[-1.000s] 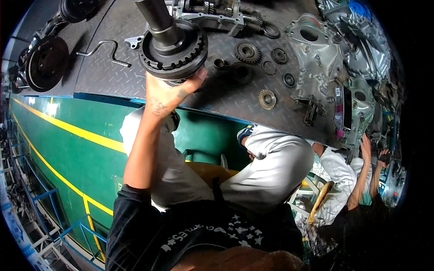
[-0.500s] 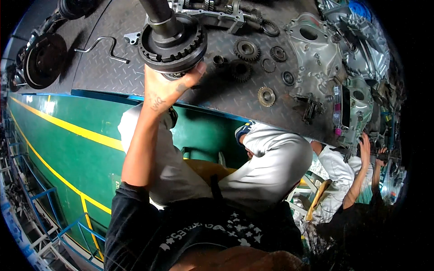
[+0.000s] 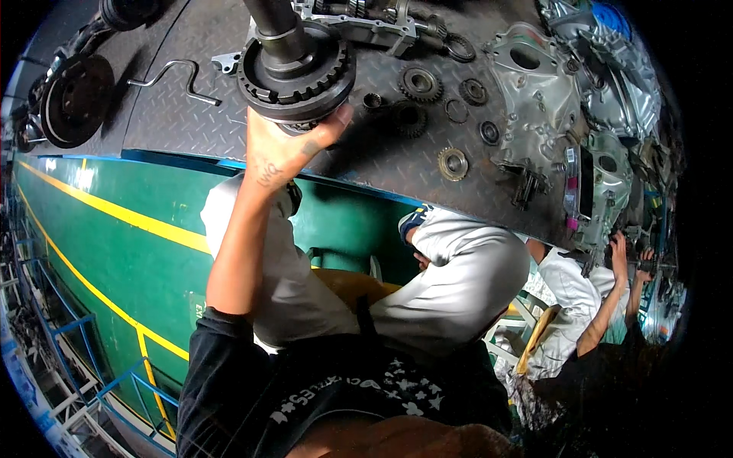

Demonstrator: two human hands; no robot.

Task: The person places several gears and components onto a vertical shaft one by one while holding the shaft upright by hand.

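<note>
My left hand (image 3: 294,141) is closed round the underside of a dark steel gear shaft, its thumb along the right side. The gear shaft (image 3: 279,38) has a wide toothed ring at its lower end and a thick stem rising out of the top of the picture. It is held above the near part of a metal-plated bench (image 3: 305,168). Its upper end is out of sight, and most of my fingers are hidden beneath the ring. My right hand does not show.
Loose gears (image 3: 420,82) and rings lie right of the shaft. Beyond it is an open housing (image 3: 382,34); castings (image 3: 534,84) stand at the right. A bent rod (image 3: 179,76) and a brake disc (image 3: 76,99) lie left. Another person's hand (image 3: 618,256) works at far right.
The gear shaft and my left hand sit very slightly farther right, while the whole picture has shifted a little the same way. My hold looks the same.
</note>
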